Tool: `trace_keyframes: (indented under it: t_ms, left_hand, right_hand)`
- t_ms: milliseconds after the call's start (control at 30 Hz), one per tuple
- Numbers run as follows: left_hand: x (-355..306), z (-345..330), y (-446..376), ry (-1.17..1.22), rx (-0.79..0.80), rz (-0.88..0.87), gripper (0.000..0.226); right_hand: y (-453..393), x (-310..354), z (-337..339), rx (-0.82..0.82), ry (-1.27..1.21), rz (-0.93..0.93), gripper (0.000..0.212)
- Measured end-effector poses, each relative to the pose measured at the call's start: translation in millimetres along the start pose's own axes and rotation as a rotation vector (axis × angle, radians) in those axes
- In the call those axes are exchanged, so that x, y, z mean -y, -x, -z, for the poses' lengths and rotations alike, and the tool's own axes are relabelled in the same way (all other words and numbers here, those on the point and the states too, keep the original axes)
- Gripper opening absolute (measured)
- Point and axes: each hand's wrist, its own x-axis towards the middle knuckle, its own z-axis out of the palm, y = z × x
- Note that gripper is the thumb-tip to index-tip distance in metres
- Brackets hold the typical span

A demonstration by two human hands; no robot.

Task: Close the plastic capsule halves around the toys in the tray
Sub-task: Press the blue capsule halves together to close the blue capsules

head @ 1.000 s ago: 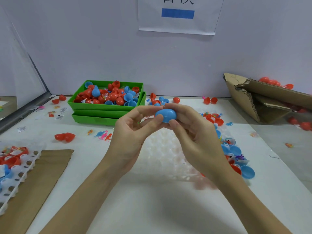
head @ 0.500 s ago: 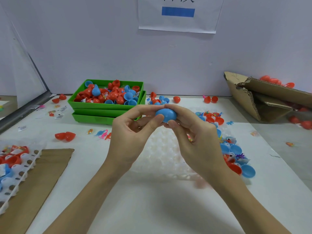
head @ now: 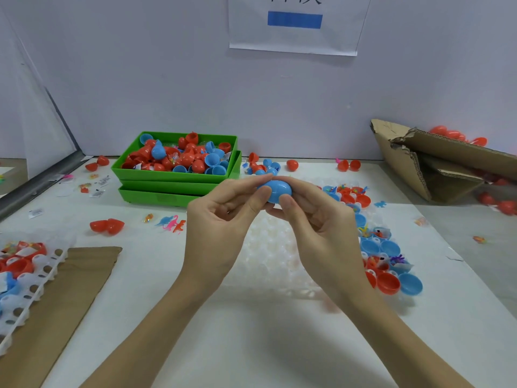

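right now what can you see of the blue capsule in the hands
The blue capsule is a smooth, glossy plastic egg, lying sideways, with a seam line between its two halves, which look joined. It is held in the air above the white tray. The left hand pinches its left end between thumb and fingers; the right hand grips its right end, thumb in front. Its contents cannot be seen.

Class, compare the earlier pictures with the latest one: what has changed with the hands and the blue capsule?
Almost nothing. Both the left hand and right hand keep their grip on the blue capsule above the table. The green trays are unmoved.
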Motion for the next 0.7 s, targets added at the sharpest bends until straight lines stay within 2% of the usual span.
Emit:
trace_keyframes:
  t_ms: [100,200,333,633,700]
  left_hand:
    - [0.7,-2.5,2.0,-0.111,0.052,-0.13,0.031]
    - [3.4,-6.8,5.1,-0.376,0.106,-0.299,0.051]
    - [7.7,-9.7,10.2,-0.648,0.015,-0.457,0.061]
    - [8.2,-7.8,12.2,-0.641,-0.06,-0.418,0.043]
    - [7.7,-7.4,11.8,-0.616,-0.044,-0.385,0.042]
  right_hand:
    - [0.0,1.3,0.1,-0.018,-0.098,-0.031,0.03]
    - [0.3,4.1,-0.6,-0.008,-0.215,-0.087,0.029]
    - [3.1,5.6,-3.1,0.043,-0.399,-0.222,0.03]
    - [7.9,3.7,-7.7,0.075,-0.351,-0.306,0.03]
    - [6.0,5.8,-6.7,0.08,-0.409,-0.338,0.029]
